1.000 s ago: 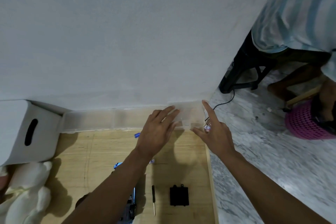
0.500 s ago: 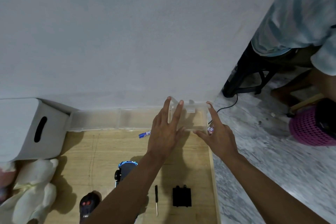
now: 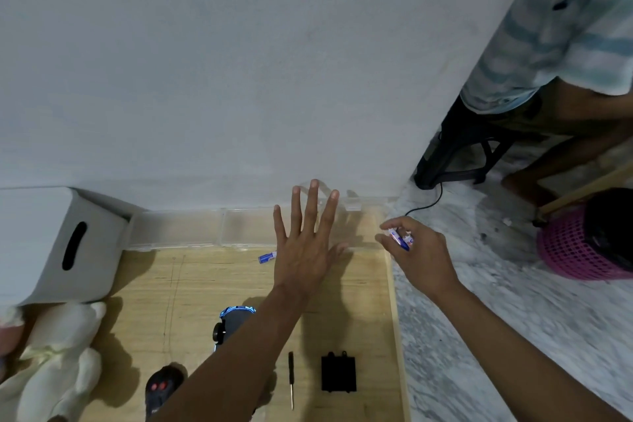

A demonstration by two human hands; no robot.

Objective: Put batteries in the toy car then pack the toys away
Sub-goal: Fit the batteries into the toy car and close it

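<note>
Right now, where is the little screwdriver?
The screwdriver lies on the wooden board near the bottom edge of the view, just left of the black battery cover.

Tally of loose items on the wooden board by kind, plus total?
Batteries: 1 on the board, plus some in the right hand, count unclear
Toy car: 1
Remote: 1
Screwdriver: 1
Black battery cover: 1
Total on board: 5

Two batteries: one (image 3: 267, 256) left of the left hand (image 3: 305, 250), one (image 3: 400, 239) in the right hand (image 3: 416, 255); one screwdriver (image 3: 291, 378); one toy car (image 3: 230, 325).
</note>
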